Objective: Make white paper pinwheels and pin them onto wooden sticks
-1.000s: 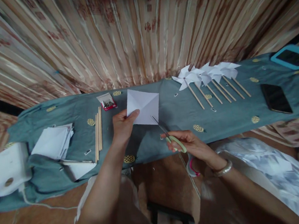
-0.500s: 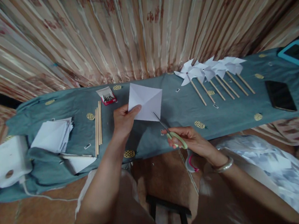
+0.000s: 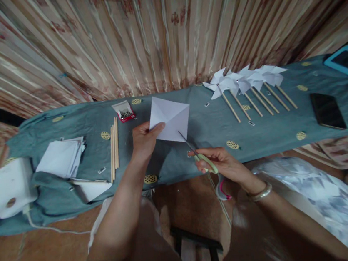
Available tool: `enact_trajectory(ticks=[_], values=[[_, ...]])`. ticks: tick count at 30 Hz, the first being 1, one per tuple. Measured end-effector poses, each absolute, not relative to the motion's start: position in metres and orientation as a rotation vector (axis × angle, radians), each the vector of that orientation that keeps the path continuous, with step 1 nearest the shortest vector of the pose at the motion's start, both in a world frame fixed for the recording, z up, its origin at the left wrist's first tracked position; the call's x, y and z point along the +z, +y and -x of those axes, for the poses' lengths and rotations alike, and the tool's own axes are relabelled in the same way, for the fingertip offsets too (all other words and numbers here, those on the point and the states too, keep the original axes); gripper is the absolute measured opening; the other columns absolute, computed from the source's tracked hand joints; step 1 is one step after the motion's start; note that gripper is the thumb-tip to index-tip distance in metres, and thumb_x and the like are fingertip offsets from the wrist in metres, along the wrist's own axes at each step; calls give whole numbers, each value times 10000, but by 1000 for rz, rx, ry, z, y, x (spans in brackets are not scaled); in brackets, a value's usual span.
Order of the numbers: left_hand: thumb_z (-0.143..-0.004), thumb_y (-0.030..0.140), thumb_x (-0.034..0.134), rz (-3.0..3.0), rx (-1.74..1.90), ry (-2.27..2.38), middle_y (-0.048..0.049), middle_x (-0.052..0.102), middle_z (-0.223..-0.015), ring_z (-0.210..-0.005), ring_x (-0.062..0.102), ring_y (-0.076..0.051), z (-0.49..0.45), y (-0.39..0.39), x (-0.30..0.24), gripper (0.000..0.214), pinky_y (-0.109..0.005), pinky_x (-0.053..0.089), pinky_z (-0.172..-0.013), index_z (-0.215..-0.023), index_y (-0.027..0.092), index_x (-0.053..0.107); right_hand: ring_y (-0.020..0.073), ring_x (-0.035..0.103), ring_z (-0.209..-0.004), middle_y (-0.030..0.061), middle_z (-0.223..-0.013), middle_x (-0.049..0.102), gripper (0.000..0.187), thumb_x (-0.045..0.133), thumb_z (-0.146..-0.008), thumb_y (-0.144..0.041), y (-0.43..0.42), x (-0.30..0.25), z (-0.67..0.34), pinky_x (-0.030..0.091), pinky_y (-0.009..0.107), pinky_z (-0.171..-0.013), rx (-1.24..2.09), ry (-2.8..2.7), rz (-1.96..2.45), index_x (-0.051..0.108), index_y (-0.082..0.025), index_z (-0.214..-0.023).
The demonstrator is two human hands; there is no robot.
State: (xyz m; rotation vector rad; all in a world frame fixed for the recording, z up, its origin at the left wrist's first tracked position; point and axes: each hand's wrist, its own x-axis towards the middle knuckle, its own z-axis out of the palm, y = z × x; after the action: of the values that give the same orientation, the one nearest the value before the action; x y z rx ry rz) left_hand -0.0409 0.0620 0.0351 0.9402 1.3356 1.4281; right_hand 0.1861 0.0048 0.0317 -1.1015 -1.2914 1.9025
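Now the left arm (image 3: 121, 220) reaches forward from the lower left, and the right arm (image 3: 301, 225) slants inward from the lower right; the left hand (image 3: 144, 139) pinches one square of creased white paper (image 3: 170, 114) between thumb and fingers, over the middle of the cloth (image 3: 209, 135); the right hand (image 3: 224, 162) curls around the green handles of one pair of scissors (image 3: 209, 163), the blades at the paper's near right corner; the two hands are apart; along the cloth lie one paper stack (image 3: 58, 158), three wooden sticks (image 3: 117, 145), one red box (image 3: 128, 119), at least six overlapping pinwheels (image 3: 244, 84) and one dark phone (image 3: 328, 111).
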Motion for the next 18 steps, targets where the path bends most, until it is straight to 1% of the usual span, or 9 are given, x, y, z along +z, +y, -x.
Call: enact_trajectory(ticks=[7,12,18], values=[[-586,305,814,-939,1444,1329,-2,681,-616,-540,562,-120,42,63,33,186,-232,426,-527,-672,152,751,59,524,-552,-33,-655,624,393,826,-688,-399,6,29,-184,441,199,-523,1917,-1228,1099,757,-194,-1016],[-580,313,816,-941,1453,1330,-8,696,-635,-555,575,-124,42,64,33,199,-237,446,-537,-682,153,754,54,525,-538,-41,-642,627,382,833,-676,-398,5,28,-183,449,201,-529,1907,-1216,1098,760,-203,-996],[-604,328,815,-964,1373,1327,-12,703,-638,-570,586,-133,38,60,33,213,-244,459,-556,-703,149,755,54,525,-555,-43,-645,627,397,834,-673,-411,6,29,-182,443,197,-533,1896,-1215,1093,756,-208,-1005]])
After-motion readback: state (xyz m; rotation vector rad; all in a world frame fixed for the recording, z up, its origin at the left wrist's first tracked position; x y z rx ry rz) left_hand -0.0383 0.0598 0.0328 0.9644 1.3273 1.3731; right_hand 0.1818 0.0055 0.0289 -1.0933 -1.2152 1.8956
